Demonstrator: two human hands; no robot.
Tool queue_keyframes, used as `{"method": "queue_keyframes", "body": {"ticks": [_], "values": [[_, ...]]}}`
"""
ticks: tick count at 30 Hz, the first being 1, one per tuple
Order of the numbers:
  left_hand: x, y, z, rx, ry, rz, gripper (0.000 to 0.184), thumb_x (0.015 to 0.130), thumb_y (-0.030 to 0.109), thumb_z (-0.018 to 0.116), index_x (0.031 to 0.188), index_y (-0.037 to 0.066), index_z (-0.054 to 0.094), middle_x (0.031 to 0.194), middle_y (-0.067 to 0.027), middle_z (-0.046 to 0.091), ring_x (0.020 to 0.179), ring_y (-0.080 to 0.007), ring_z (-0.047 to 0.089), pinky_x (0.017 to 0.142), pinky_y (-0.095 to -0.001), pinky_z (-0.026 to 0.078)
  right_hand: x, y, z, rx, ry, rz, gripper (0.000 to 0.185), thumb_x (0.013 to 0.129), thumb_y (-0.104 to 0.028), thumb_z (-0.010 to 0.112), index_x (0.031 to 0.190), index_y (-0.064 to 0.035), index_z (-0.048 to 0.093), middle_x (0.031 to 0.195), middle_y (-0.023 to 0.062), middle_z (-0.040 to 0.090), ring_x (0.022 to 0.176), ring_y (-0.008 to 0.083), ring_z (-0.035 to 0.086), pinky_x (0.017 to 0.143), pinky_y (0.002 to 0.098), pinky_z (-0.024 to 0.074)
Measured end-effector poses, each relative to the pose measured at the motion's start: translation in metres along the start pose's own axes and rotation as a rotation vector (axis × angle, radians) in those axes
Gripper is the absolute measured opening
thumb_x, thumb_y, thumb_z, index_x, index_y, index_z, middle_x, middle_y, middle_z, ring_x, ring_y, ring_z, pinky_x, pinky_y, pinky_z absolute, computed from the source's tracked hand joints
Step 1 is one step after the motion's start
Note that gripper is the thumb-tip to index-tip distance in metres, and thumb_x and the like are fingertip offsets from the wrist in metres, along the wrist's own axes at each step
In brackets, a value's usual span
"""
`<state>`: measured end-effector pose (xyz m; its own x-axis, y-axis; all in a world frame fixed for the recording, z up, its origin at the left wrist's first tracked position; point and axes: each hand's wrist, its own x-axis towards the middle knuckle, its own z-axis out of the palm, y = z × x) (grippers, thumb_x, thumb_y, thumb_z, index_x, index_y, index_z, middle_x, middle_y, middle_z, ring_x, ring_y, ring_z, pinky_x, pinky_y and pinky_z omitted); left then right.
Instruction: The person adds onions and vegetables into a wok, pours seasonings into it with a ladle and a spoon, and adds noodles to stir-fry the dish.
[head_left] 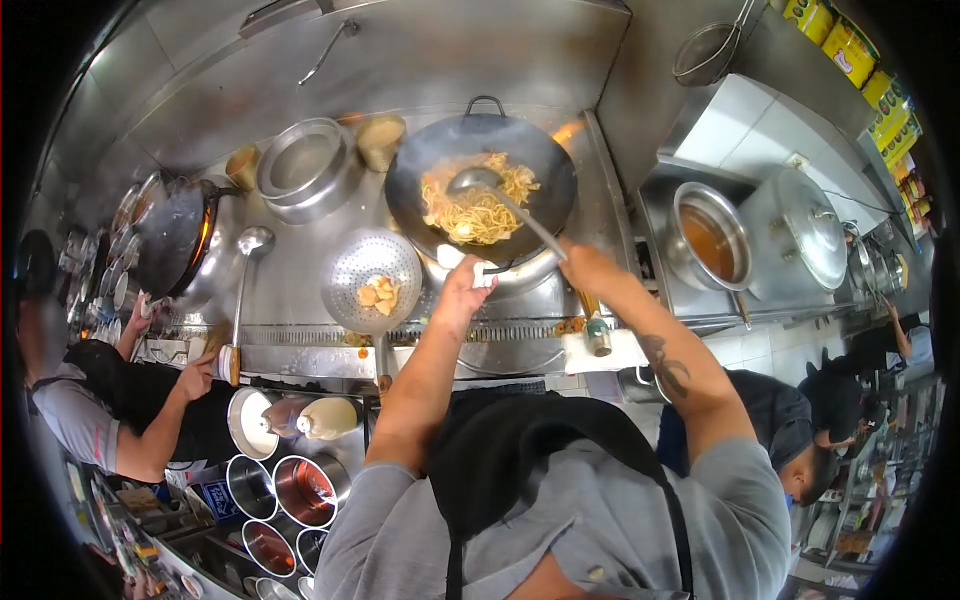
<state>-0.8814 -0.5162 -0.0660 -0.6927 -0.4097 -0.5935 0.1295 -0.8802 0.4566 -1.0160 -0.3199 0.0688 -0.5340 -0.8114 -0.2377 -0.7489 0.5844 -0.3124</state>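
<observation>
My right hand [590,268] is closed around the handle of a metal ladle [474,181], whose bowl rests among the noodles [487,218]. These brown, glossy noodles lie in a dark wok [412,172] on the burner, with a little steam over them. At the wok's near edge, my left hand [464,288] grips a folded white cloth [450,257] by the rim; its fingers are partly hidden. Left of that hand, a perforated skimmer [345,262] holds several golden fried pieces [378,294].
A metal pot [300,165] stands behind the skimmer, and another ladle [255,240] lies left of it. A pot of brown broth [708,240] and a lidded pot [800,230] stand right. Sauce containers [305,490] sit lower left. A co-worker [150,430] holds another wok [165,245].
</observation>
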Motion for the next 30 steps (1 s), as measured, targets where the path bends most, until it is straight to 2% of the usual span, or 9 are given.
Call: {"method": "queue_keyframes", "body": {"ticks": [1,8,14,17,21,24,25,28,30], "values": [[0.001,0.0,0.0,-0.003,-0.003,-0.003,0.007,0.085,0.012,0.056,0.092,0.01,0.054,0.085,-0.0083,0.058,0.077,-0.0233,0.059,0.062,-0.0388,0.05,-0.003,-0.006,0.006,-0.02,-0.033,-0.017,0.041,0.093,-0.018,0.05,0.132,-0.0042,0.047,0.096,0.0263,0.065,0.088,0.0368,0.065,0.081,0.0462,0.0507],[-0.001,-0.007,-0.006,0.014,-0.038,0.011,0.006,0.087,0.013,0.055,0.092,0.009,0.054,0.083,-0.009,0.058,0.075,-0.0231,0.059,0.058,-0.0363,0.049,-0.056,0.022,-0.04,-0.034,-0.076,0.027,0.029,0.092,-0.017,0.05,0.115,0.0002,0.053,0.093,0.0258,0.064,0.089,0.0411,0.063,0.078,0.0493,0.0499],[-0.138,-0.022,0.06,-0.026,0.053,-0.018,0.009,0.092,0.012,0.047,0.1,0.012,0.051,0.088,-0.0065,0.058,0.076,-0.0222,0.058,0.06,-0.0372,0.051,-0.063,0.028,-0.031,-0.119,0.065,-0.135,0.036,0.091,-0.016,0.053,0.124,-0.0001,0.05,0.087,0.0259,0.064,0.08,0.0437,0.062,0.072,0.0492,0.0501],[-0.093,-0.01,0.041,-0.067,-0.016,0.018,0.012,0.094,0.013,0.044,0.104,0.013,0.05,0.091,-0.0067,0.058,0.077,-0.0215,0.058,0.063,-0.0377,0.051,-0.083,0.018,-0.042,-0.007,0.021,-0.23,0.036,0.091,-0.017,0.054,0.124,-0.0009,0.051,0.082,0.0213,0.064,0.071,0.0356,0.064,0.066,0.0447,0.0501],[-0.138,-0.015,0.064,0.013,0.035,-0.035,0.01,0.093,0.014,0.044,0.101,0.011,0.049,0.091,-0.0086,0.058,0.077,-0.0229,0.058,0.064,-0.0388,0.051,-0.123,0.007,-0.091,0.269,-0.373,-0.18,0.035,0.094,-0.018,0.052,0.125,-0.0016,0.051,0.072,0.0083,0.06,0.05,0.0136,0.053,0.048,0.0296,0.044],[-0.126,-0.011,0.063,-0.037,0.084,-0.031,0.01,0.093,0.014,0.046,0.102,0.011,0.05,0.089,-0.0078,0.058,0.076,-0.0215,0.058,0.063,-0.0389,0.051,-0.103,0.022,-0.078,0.279,-0.377,-0.106,0.027,0.095,-0.021,0.052,0.116,-0.0039,0.055,0.063,0.0088,0.053,0.044,0.0169,0.049,0.047,0.0333,0.0439],[-0.108,-0.009,0.054,-0.047,0.043,-0.04,0.01,0.093,0.016,0.048,0.101,0.011,0.05,0.086,-0.0069,0.058,0.076,-0.0211,0.059,0.063,-0.0385,0.051,-0.094,0.02,-0.075,0.179,-0.341,-0.029,0.027,0.094,-0.019,0.052,0.115,-0.0029,0.055,0.069,0.0121,0.059,0.052,0.0234,0.058,0.054,0.0378,0.0486],[-0.069,-0.052,-0.007,-0.06,-0.029,0.054,0.01,0.093,0.018,0.049,0.099,0.01,0.051,0.085,-0.0073,0.058,0.075,-0.0208,0.059,0.061,-0.0379,0.051,-0.049,0.057,-0.015,0.048,0.089,-0.284,0.025,0.093,-0.017,0.052,0.111,0.0,0.055,0.077,0.0186,0.064,0.068,0.0338,0.065,0.064,0.0448,0.0515],[-0.083,-0.09,-0.042,0.033,-0.037,-0.005,0.01,0.093,0.02,0.049,0.095,0.01,0.052,0.083,-0.0076,0.059,0.073,-0.0207,0.059,0.058,-0.0372,0.051,-0.058,0.036,-0.023,-0.004,0.118,-0.158,0.028,0.094,-0.018,0.05,0.113,0.0013,0.054,0.08,0.0224,0.063,0.075,0.04,0.063,0.069,0.048,0.0497]]}}
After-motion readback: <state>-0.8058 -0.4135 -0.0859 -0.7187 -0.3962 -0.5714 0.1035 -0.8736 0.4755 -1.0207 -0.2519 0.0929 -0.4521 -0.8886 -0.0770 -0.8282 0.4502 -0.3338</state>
